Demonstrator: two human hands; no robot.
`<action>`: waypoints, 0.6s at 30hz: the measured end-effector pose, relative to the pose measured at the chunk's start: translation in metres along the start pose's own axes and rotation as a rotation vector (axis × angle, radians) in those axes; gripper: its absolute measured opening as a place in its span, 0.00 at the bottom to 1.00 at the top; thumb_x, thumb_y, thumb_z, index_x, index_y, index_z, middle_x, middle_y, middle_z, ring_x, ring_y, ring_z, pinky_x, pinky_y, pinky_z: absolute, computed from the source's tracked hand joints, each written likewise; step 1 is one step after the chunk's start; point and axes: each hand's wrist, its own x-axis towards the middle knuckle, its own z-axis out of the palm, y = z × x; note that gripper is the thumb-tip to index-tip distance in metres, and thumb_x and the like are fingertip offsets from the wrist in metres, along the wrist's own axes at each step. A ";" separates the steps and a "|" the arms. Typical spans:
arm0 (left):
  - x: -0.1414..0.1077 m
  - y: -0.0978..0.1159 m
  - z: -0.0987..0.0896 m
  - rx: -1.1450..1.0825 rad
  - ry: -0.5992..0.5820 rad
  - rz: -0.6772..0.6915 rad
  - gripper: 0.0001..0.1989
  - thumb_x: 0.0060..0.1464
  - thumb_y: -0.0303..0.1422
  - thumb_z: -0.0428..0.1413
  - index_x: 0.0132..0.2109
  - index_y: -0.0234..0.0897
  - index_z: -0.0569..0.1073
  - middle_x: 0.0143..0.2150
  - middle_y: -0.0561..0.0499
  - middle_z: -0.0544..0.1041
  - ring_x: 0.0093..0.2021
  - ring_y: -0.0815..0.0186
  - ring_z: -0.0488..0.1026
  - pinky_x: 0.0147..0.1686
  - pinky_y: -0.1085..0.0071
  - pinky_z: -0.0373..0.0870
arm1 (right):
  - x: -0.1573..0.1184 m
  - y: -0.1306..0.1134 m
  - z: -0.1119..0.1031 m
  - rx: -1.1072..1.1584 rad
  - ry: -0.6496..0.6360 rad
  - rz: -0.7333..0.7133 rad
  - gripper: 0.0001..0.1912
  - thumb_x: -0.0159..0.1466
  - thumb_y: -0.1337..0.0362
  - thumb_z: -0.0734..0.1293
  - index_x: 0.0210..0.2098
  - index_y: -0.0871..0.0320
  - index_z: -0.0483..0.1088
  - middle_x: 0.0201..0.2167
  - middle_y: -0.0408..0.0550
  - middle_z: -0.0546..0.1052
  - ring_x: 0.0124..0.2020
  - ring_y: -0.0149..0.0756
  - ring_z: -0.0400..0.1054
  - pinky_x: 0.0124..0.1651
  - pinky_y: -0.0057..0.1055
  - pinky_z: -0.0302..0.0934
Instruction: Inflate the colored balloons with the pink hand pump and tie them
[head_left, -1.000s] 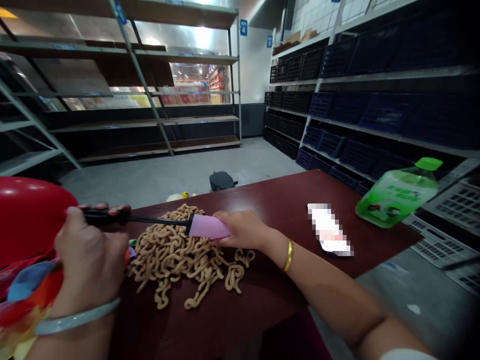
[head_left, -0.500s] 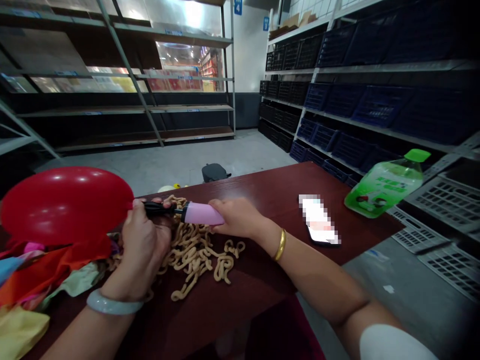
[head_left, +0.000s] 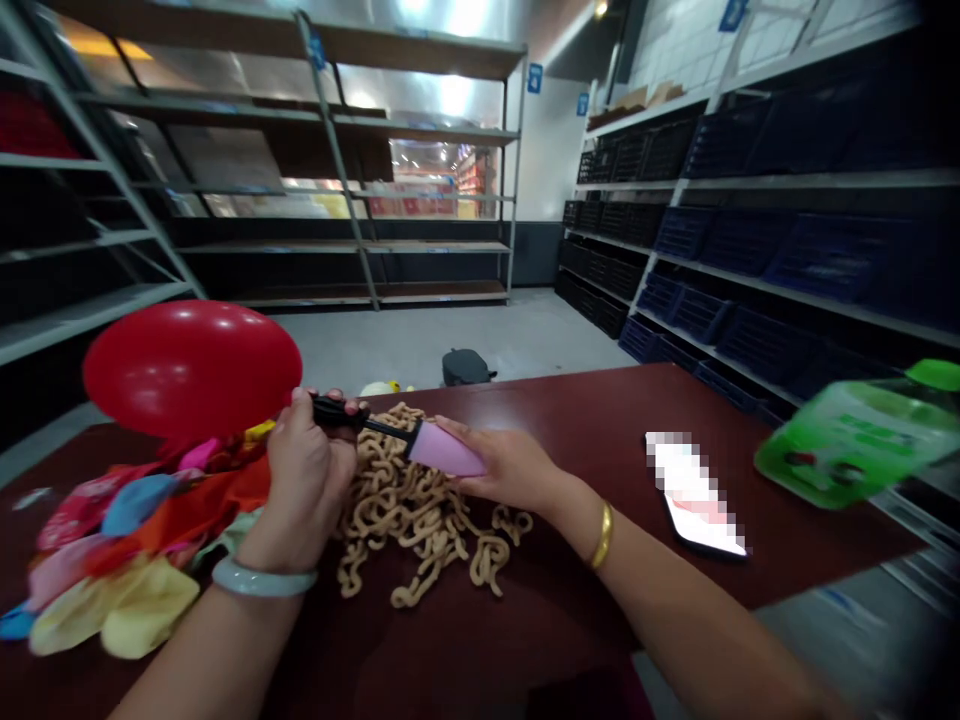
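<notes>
My left hand (head_left: 309, 480) is closed around the black nozzle end (head_left: 337, 411) of a hand balloon pump, pinching the neck of an inflated red balloon (head_left: 193, 368) against it. The balloon stands out to the left of that hand. My right hand (head_left: 506, 465) is wrapped around the pump's pink-purple body (head_left: 444, 450). A thin dark rod shows between the black part and the pink part. Under the pump lies a heap of tan, curly, rope-like pieces (head_left: 420, 510). Left of my left wrist, several limp balloons (head_left: 150, 600) of various colours are piled.
On the dark red table (head_left: 570, 400), a phone (head_left: 697, 495) with a blurred screen lies to the right. A green-capped bottle of green liquid (head_left: 855, 440) stands near the right edge. Beyond are metal shelves (head_left: 442, 247), blue crates (head_left: 750, 340) and a dark grey object (head_left: 465, 367) on the floor.
The view has swung left, so everything sits further right and lower. My hands have drawn apart along the pump, and more of the rod shows between them. The balloon stays at my left hand.
</notes>
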 end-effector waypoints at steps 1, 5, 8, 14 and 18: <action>0.007 0.008 -0.003 -0.007 0.022 0.007 0.08 0.63 0.31 0.48 0.33 0.37 0.64 0.26 0.54 0.68 0.24 0.69 0.67 0.31 0.68 0.71 | 0.000 0.001 0.000 0.014 -0.004 -0.005 0.44 0.61 0.49 0.67 0.69 0.42 0.41 0.52 0.45 0.75 0.47 0.45 0.73 0.46 0.36 0.64; 0.030 0.034 -0.018 -0.043 0.090 0.065 0.09 0.63 0.31 0.48 0.32 0.37 0.63 0.23 0.55 0.68 0.21 0.70 0.66 0.30 0.67 0.71 | 0.000 0.004 -0.001 0.040 -0.027 -0.002 0.42 0.60 0.51 0.68 0.68 0.44 0.47 0.54 0.47 0.74 0.49 0.46 0.72 0.48 0.39 0.65; 0.035 0.036 -0.026 -0.080 0.086 0.080 0.09 0.62 0.33 0.51 0.33 0.37 0.63 0.24 0.56 0.68 0.21 0.70 0.66 0.30 0.68 0.70 | -0.001 0.008 -0.001 0.063 -0.034 0.004 0.39 0.60 0.51 0.67 0.67 0.48 0.51 0.57 0.49 0.73 0.51 0.47 0.72 0.50 0.40 0.64; 0.016 0.003 -0.020 -0.151 -0.015 0.031 0.09 0.56 0.33 0.58 0.35 0.37 0.65 0.27 0.54 0.71 0.24 0.69 0.70 0.33 0.67 0.71 | -0.003 0.017 0.000 0.045 -0.020 0.015 0.39 0.59 0.53 0.68 0.67 0.50 0.53 0.53 0.51 0.75 0.49 0.50 0.73 0.47 0.42 0.66; -0.016 -0.023 -0.005 -0.152 -0.109 -0.083 0.10 0.54 0.34 0.60 0.36 0.37 0.66 0.29 0.52 0.72 0.28 0.67 0.72 0.35 0.66 0.72 | -0.003 0.016 0.003 0.046 -0.005 0.033 0.40 0.59 0.52 0.68 0.67 0.51 0.53 0.53 0.53 0.75 0.49 0.50 0.73 0.47 0.43 0.66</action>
